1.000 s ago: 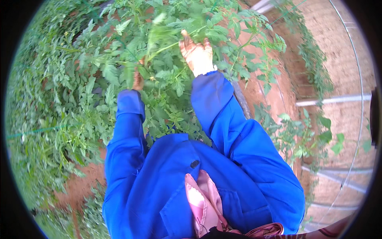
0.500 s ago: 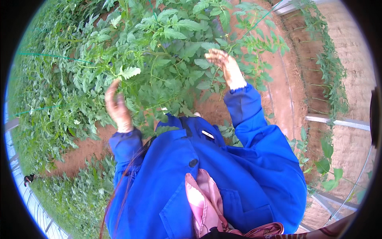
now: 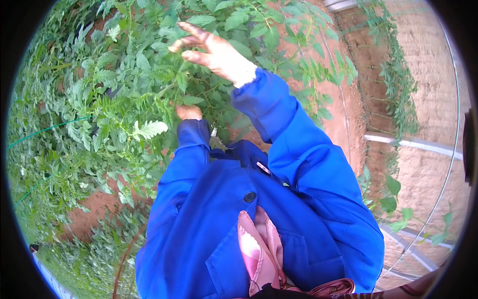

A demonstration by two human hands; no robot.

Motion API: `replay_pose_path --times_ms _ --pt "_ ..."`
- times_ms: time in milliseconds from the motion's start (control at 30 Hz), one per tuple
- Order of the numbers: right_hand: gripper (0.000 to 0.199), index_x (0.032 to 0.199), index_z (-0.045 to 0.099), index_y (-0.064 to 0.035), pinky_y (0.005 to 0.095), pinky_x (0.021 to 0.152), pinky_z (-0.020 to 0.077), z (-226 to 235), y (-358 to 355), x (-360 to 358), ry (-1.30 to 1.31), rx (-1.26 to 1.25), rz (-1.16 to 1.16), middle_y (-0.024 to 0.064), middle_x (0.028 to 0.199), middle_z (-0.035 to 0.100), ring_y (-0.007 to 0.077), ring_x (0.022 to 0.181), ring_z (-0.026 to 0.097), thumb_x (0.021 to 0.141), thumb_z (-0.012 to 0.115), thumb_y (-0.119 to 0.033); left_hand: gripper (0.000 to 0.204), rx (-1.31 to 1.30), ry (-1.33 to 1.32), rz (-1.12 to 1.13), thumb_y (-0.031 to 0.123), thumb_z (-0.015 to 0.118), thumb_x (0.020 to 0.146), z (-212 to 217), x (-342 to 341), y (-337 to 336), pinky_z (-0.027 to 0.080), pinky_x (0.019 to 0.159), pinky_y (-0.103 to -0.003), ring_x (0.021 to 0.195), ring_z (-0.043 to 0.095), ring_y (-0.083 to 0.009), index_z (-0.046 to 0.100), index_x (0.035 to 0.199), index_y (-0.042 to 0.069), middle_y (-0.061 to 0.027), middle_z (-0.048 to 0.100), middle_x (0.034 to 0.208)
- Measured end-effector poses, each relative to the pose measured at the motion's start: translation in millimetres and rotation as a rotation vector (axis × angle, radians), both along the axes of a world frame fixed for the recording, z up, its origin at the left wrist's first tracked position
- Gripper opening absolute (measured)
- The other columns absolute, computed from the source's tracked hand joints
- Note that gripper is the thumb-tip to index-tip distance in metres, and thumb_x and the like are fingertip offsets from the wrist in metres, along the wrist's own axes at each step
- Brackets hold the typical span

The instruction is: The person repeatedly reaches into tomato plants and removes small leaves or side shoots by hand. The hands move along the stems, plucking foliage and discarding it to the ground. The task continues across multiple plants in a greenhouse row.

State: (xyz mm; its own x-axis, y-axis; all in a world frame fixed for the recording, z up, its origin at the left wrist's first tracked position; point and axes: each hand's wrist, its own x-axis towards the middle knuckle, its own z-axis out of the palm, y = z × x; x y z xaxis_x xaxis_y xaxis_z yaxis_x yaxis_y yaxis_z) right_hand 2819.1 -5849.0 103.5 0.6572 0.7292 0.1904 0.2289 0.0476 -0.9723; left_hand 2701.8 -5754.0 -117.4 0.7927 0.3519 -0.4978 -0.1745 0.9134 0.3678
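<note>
Tomato plants with lobed green leaves fill the space in front of me. My right hand, its fingers soiled dark, is stretched to the left over the foliage. Its fingers are spread, and I see nothing held in them. Lower and nearer my body, my left hand reaches in among the stems. Leaves hide its fingers, so whether it grips a stem does not show. A pale, light-green leaf hangs just left of my left sleeve.
A green string runs through the plants on the left. Reddish soil and a thin line lie to the right. Beyond are a metal bar, a row of climbing plants and a ribbed earthen wall.
My right hand has swung left across the plants with its fingers apart. My left hand has moved right and into the foliage, where its fingers are now hidden.
</note>
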Motion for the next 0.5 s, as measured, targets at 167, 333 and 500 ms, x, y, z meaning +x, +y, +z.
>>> replay_pose_path --times_ms 167,333,500 --pt "0.036 0.119 0.046 -0.0025 0.0261 0.081 0.0406 -1.6 -31.1 -12.7 0.129 0.132 -0.318 0.0025 0.085 0.059 0.0111 0.085 0.055 0.087 0.05 -0.019 0.029 0.421 0.294 0.188 0.015 0.049 0.086 17.3 56.9 3.7 0.039 0.08 -0.03 0.086 0.051 -0.0179 0.049 0.111 0.001 -0.0072 0.056 0.102" --pt "0.02 0.101 0.059 -0.0027 0.0247 0.078 0.0413 -25.2 -54.2 -31.8 0.259 0.007 -0.323 0.0043 0.085 0.061 0.0124 0.082 0.055 0.09 0.047 -0.014 0.029 0.929 0.079 -0.126 0.015 0.051 0.087 40.1 115.5 -27.8 0.043 0.077 -0.032 0.083 0.053 -0.0197 0.047 0.112 0.002 -0.009 0.056 0.096" --pt "0.016 0.093 0.058 -0.0012 0.0303 0.088 0.0366 -66.2 -63.5 -26.8 0.352 -0.096 -0.123 0.0073 0.094 0.06 0.0165 0.094 0.053 0.087 0.048 -0.013 0.031 1.261 -0.096 -0.434 0.02 0.051 0.087 -23.0 138.8 -38.8 0.042 0.082 -0.032 0.089 0.052 -0.017 0.048 0.114 0.005 -0.0073 0.055 0.102"
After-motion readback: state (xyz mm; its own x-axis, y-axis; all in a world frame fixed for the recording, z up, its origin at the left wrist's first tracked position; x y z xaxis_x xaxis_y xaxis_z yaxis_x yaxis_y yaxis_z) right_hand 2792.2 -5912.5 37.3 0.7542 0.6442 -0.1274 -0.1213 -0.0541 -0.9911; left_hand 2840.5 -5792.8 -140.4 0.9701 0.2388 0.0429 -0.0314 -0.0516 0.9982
